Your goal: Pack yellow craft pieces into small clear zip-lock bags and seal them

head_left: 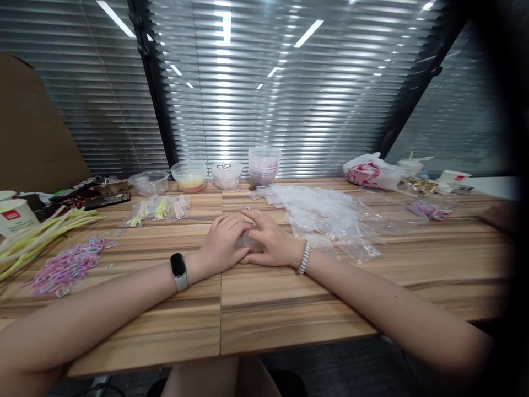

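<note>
My left hand (222,242), with a grey watch band on its wrist, and my right hand (273,240), with a grey-and-white coil bracelet, meet over the middle of the table. Between them they hold a small clear plastic object (248,241), curved and mostly covered by my fingers; its kind does not show. The fingers of both hands are bent around it. To the right of my right hand lies a spread heap of clear plastic bags (318,207). Several small bags with pale and yellow strips (161,208) lie beyond my left hand.
Pink and purple small rings (68,267) are piled at left beside yellow strips (49,234) and a paper cup (16,216). Clear bowls (189,176) and stacked tubs (264,165) line the back edge. A white-and-red bag (370,170) sits at back right. Another person's hand (502,215) shows far right.
</note>
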